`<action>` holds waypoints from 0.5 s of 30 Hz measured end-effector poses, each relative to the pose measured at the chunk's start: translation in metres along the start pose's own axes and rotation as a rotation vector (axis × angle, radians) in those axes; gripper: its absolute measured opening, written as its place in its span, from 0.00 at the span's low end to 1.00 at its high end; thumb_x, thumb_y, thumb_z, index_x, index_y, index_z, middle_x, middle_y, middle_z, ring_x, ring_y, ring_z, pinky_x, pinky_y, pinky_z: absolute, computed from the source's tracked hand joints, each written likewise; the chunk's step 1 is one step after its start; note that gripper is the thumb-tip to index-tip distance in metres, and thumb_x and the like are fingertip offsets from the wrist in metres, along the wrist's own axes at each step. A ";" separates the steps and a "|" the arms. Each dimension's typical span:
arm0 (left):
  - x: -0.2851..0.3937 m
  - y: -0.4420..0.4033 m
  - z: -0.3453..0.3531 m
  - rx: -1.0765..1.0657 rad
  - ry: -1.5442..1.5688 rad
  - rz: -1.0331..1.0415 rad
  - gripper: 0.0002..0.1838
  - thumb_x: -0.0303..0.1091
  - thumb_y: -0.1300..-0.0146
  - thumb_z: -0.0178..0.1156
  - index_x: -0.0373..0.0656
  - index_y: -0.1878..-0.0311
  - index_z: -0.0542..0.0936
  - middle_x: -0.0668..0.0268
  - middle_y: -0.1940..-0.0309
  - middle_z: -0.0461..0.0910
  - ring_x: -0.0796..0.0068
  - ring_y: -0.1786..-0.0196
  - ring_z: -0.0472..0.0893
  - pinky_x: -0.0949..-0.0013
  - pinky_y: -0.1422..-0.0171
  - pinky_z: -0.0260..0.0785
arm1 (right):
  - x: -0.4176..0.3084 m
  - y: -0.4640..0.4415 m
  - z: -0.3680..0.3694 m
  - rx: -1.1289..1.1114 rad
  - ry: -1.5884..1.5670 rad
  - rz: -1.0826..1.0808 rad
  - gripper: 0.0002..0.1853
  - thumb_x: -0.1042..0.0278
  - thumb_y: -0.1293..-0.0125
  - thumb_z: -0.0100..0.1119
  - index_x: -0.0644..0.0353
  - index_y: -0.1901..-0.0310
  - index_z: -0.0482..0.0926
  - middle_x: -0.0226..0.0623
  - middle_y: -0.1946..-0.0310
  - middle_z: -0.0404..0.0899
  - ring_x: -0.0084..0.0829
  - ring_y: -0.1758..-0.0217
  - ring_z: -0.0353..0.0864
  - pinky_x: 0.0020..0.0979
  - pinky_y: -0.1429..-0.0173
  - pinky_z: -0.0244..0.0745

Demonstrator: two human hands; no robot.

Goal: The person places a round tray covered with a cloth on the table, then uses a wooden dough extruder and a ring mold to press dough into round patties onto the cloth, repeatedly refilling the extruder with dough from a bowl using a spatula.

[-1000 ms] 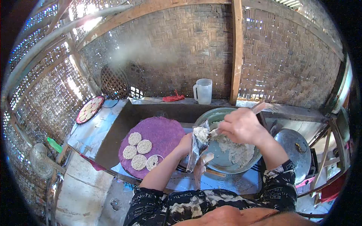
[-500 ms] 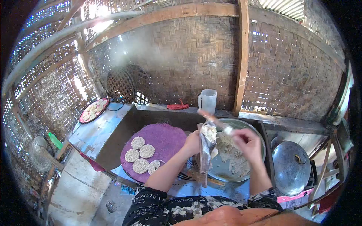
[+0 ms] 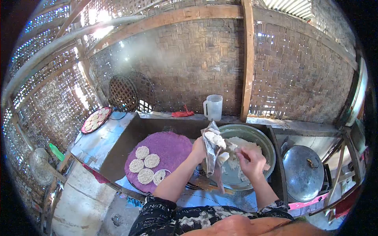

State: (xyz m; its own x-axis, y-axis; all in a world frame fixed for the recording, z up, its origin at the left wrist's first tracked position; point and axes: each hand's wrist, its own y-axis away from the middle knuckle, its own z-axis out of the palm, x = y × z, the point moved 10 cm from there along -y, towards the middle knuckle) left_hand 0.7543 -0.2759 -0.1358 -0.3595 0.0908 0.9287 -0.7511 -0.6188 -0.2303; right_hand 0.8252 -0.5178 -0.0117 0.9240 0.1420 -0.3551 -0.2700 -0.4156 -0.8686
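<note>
In my left hand [image 3: 199, 150] is a clear plastic bag [image 3: 211, 157], gripped by its side with its mouth spread. White, lumpy dough [image 3: 215, 139] fills the top of the bag. My right hand [image 3: 252, 160] is closed around a scraper with a brown handle [image 3: 267, 167]; its dough-smeared end [image 3: 232, 146] points at the bag's mouth. Both hands are over a wide metal basin [image 3: 271, 151], which has pale dough [image 3: 246, 143] spread in it. Left of them, several round, noodle-textured discs [image 3: 151, 160] lie on a purple round mat [image 3: 169, 143], beside a white ring [image 3: 160, 176] partly behind my left forearm.
A clear plastic pitcher [image 3: 214, 108] and a red plastic bag [image 3: 182, 113] stand along the back ledge. To the right, a lidded metal pan [image 3: 303, 173] sits on a pink stove. A tray of discs [image 3: 95, 120] rests at the far left. A wooden post [image 3: 247, 59] rises behind.
The scraper has turned over: its handle pointed up past the bag before, and now its doughy end faces the bag. My right hand has come lower and nearer the bag, which has tilted.
</note>
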 end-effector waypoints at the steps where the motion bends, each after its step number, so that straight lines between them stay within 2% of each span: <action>1: 0.000 0.000 -0.006 0.014 -0.029 0.004 0.15 0.31 0.41 0.53 0.39 0.51 0.75 0.60 0.59 0.79 0.68 0.56 0.79 0.67 0.51 0.69 | -0.003 0.003 0.001 -0.023 0.000 -0.018 0.09 0.74 0.52 0.68 0.64 0.69 0.79 0.42 0.77 0.78 0.28 0.76 0.80 0.25 0.73 0.74; 3: 0.003 0.006 -0.015 0.102 -0.037 -0.039 0.14 0.30 0.40 0.50 0.38 0.52 0.75 0.60 0.60 0.79 0.68 0.58 0.79 0.67 0.53 0.71 | -0.007 0.010 0.001 -0.052 -0.047 -0.018 0.09 0.75 0.53 0.68 0.64 0.68 0.79 0.40 0.78 0.79 0.26 0.76 0.80 0.24 0.72 0.74; 4: 0.003 0.012 -0.020 0.175 -0.015 -0.085 0.13 0.29 0.39 0.49 0.37 0.53 0.75 0.60 0.61 0.79 0.68 0.60 0.80 0.66 0.54 0.72 | 0.002 0.013 0.006 -0.127 -0.204 0.114 0.09 0.72 0.52 0.68 0.62 0.68 0.80 0.39 0.78 0.79 0.28 0.77 0.79 0.25 0.72 0.74; 5: -0.005 0.007 -0.022 0.068 0.175 -0.144 0.13 0.30 0.39 0.47 0.36 0.54 0.75 0.59 0.62 0.79 0.68 0.62 0.80 0.66 0.57 0.73 | 0.010 0.018 0.013 -0.200 -0.361 0.246 0.09 0.69 0.52 0.68 0.60 0.68 0.80 0.37 0.77 0.80 0.29 0.78 0.79 0.26 0.72 0.73; 6: 0.024 0.024 0.001 0.193 0.178 -0.222 0.14 0.29 0.38 0.44 0.36 0.54 0.75 0.61 0.63 0.79 0.70 0.62 0.80 0.65 0.56 0.72 | 0.017 0.023 0.022 -0.271 -0.518 0.378 0.09 0.67 0.52 0.68 0.58 0.68 0.81 0.36 0.77 0.80 0.31 0.78 0.78 0.28 0.72 0.73; 9: -0.002 -0.005 -0.002 -0.002 -0.463 0.069 0.16 0.31 0.38 0.48 0.39 0.49 0.74 0.63 0.56 0.78 0.71 0.54 0.77 0.67 0.49 0.69 | 0.059 0.013 0.024 -0.143 -0.379 0.527 0.09 0.71 0.49 0.66 0.63 0.67 0.80 0.36 0.79 0.78 0.22 0.78 0.76 0.23 0.70 0.72; 10: -0.026 -0.012 0.005 0.004 0.218 -0.101 0.18 0.33 0.40 0.52 0.40 0.47 0.74 0.61 0.53 0.78 0.68 0.51 0.77 0.68 0.47 0.67 | 0.056 0.006 0.023 -0.140 -0.261 0.460 0.09 0.70 0.49 0.66 0.63 0.67 0.80 0.36 0.79 0.78 0.22 0.78 0.76 0.23 0.71 0.72; 12: -0.024 -0.004 0.005 0.050 -0.040 -0.062 0.18 0.35 0.42 0.54 0.41 0.48 0.74 0.57 0.54 0.78 0.64 0.51 0.77 0.66 0.47 0.67 | 0.045 -0.004 0.022 -0.135 -0.027 0.321 0.09 0.68 0.47 0.65 0.63 0.66 0.80 0.36 0.79 0.78 0.22 0.79 0.75 0.23 0.71 0.71; 14: -0.006 0.004 0.010 0.083 -0.356 -0.005 0.18 0.37 0.43 0.55 0.42 0.49 0.75 0.54 0.57 0.78 0.59 0.52 0.78 0.65 0.49 0.68 | 0.026 0.001 0.015 -0.075 0.003 0.211 0.09 0.65 0.48 0.66 0.62 0.68 0.81 0.36 0.81 0.78 0.21 0.79 0.76 0.23 0.72 0.71; 15: 0.020 0.015 0.015 0.089 -0.684 0.027 0.18 0.37 0.43 0.55 0.42 0.50 0.76 0.53 0.58 0.79 0.58 0.53 0.78 0.64 0.49 0.69 | 0.019 0.006 0.012 -0.080 0.005 0.186 0.09 0.65 0.48 0.67 0.62 0.69 0.81 0.37 0.81 0.78 0.22 0.79 0.77 0.24 0.73 0.71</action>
State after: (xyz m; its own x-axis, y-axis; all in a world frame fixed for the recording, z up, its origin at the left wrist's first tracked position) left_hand 0.7441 -0.2951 -0.1161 0.0744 -0.4205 0.9042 -0.6882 -0.6779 -0.2586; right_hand 0.8380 -0.5065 -0.0276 0.8613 0.0520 -0.5054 -0.4141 -0.5044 -0.7577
